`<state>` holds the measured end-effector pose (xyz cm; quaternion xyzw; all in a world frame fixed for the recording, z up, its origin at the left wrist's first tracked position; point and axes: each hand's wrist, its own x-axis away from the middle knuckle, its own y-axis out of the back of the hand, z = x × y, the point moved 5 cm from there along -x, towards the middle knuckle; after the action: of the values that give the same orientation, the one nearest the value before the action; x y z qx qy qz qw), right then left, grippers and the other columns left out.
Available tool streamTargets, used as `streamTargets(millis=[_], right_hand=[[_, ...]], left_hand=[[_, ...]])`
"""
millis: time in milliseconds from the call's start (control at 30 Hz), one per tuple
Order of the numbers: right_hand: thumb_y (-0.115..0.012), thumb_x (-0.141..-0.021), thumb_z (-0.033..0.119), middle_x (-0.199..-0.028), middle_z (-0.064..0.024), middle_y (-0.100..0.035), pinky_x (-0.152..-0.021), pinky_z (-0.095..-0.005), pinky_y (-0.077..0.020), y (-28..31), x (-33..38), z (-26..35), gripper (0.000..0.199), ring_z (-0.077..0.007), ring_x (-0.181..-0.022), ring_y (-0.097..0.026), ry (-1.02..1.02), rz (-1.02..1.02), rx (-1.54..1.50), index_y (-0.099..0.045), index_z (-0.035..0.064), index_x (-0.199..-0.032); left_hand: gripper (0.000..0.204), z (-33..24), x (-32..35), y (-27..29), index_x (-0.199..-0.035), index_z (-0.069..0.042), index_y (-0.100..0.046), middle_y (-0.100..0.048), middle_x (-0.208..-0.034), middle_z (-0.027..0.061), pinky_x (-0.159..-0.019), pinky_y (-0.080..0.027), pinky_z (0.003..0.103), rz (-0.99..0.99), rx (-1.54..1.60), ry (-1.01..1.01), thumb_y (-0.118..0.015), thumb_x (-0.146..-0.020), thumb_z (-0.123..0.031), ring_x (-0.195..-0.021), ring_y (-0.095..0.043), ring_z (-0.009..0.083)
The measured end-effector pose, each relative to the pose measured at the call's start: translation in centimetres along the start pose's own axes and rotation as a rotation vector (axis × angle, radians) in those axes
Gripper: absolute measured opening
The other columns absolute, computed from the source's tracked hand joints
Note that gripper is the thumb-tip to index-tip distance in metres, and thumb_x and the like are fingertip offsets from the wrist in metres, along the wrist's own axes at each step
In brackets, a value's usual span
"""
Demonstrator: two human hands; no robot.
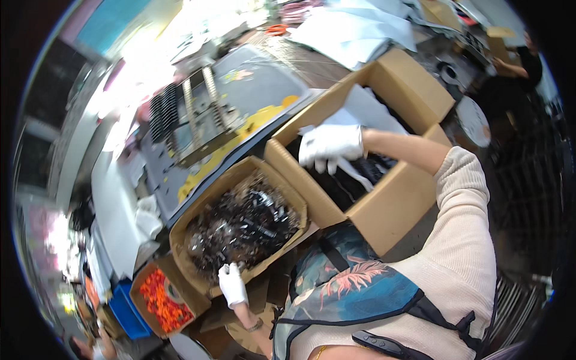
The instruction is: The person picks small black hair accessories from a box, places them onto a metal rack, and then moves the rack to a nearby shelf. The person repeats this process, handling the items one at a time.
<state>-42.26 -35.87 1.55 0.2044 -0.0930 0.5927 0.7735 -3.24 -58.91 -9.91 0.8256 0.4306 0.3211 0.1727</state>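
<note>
The large cardboard box [384, 204] is sitting open at the right on the desk [258, 78], its long axis running from lower left toward upper right, holding dark parts and white paper sheets [369, 108]. The smaller cardboard box [198, 204] is lying just to its left, touching it at one corner, tilted, filled with small dark glossy parts [240, 225]. The right arm, in a cream sleeve, is reaching across from the right, bent at the elbow; the gloved right hand [330, 147] is resting palm down inside the large box, fingers curled over a paper sheet. The gloved left hand [232, 285] is gripping the near rim of the smaller box, fingers closed. A small box of orange pieces [161, 300] is sitting lower left.
</note>
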Motion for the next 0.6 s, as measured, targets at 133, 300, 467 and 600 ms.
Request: streamTargets(millis=[133, 300, 467, 600], right_hand=[[-0.061, -0.093, 0.054, -0.083, -0.0085, -0.064, -0.068, -0.0370, -0.0545, 13.2, 4.2, -9.3, 0.052, -0.0184, -0.076, -0.063, -0.265, -0.566, 0.225, -0.070, 0.0039, -0.099], [-0.056, -0.092, 0.059, -0.108, -0.0248, -0.070, -0.092, -0.0426, -0.0500, 16.5, 0.8, -18.6, 0.063, -0.0390, -0.099, -0.067, -0.136, -0.504, 0.677, -0.069, -0.0004, -0.110], [-0.059, -0.091, 0.058, -0.102, -0.0226, -0.071, -0.086, -0.0420, -0.0516, 15.5, -3.8, -17.1, 0.058, -0.0379, -0.093, -0.067, -0.110, -0.559, 0.412, -0.071, 0.0020, -0.103], [-0.057, -0.094, 0.054, -0.099, -0.0225, -0.070, -0.084, -0.0466, -0.0515, 15.3, -3.1, -22.6, 0.050, -0.0408, -0.090, -0.066, -0.006, -0.494, 0.692, -0.072, 0.0062, -0.100]], left_hand=[[0.012, -16.0, 3.8, -10.6, -0.101, -0.002, -0.060, -0.056, -0.067, 0.0031, -0.040, -0.032, 0.024, 0.577, 0.258, -0.140, -0.055, -0.094, -0.011, -0.042, -0.043, 0.0107], [0.038, -29.2, 5.4, -30.0, -0.123, 0.002, -0.056, -0.068, -0.109, 0.0271, -0.096, -0.050, 0.045, 0.838, -0.310, -0.817, -0.057, -0.091, -0.020, -0.106, -0.064, 0.0435], [0.033, -28.0, -5.1, -45.0, -0.112, -0.002, -0.065, -0.070, -0.109, 0.0256, -0.089, -0.054, 0.049, 0.502, -0.571, -0.755, -0.057, -0.093, -0.028, -0.104, -0.066, 0.0432], [0.028, -27.2, -3.3, -47.8, -0.108, -0.004, -0.069, -0.070, -0.113, 0.0230, -0.087, -0.054, 0.048, 0.499, -0.524, -0.701, -0.059, -0.092, -0.025, -0.104, -0.067, 0.0407]])
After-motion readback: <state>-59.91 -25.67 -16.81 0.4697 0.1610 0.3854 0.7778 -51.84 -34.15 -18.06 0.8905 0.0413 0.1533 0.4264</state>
